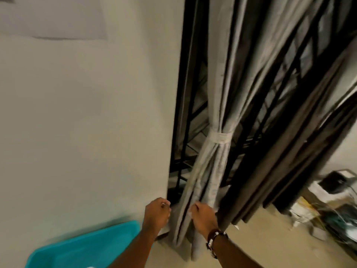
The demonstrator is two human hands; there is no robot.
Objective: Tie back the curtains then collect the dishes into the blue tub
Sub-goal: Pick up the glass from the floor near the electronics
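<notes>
Gripping the tied curtain (210,167)'s lower edge: both hands, left hand (156,213), right hand (203,217).

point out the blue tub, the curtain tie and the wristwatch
blue tub (81,246), head view, on its inner floor
curtain tie (219,139), head view, on the band's front
wristwatch (215,241), head view, on the strap at the right wrist
</notes>
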